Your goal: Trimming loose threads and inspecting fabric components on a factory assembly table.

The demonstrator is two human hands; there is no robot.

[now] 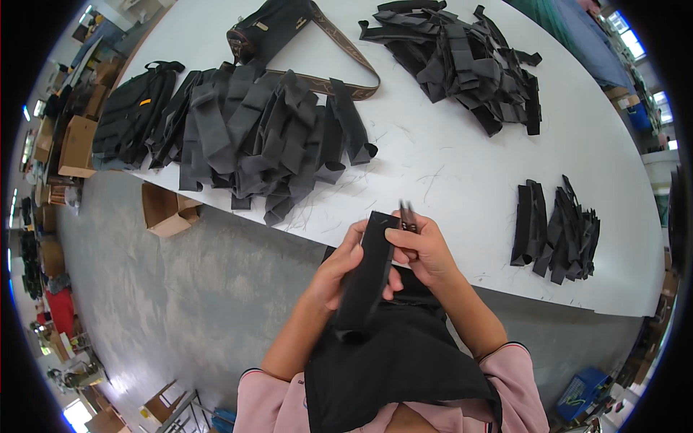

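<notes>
At the lower centre of the frame, the left hand is closed around a black fabric strip, its fingertips showing past the strip's right edge. The right hand presses its thumb on the strip's upper end, its curled fingers clamped on a small two-pronged dark tool, blurred. Similar strips lie in a heap at upper left.

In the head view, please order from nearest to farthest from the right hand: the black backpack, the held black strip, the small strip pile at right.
1. Black strip: touching the right hand.
2. Small strip pile: on the table, to the right.
3. Black backpack: far left.
</notes>
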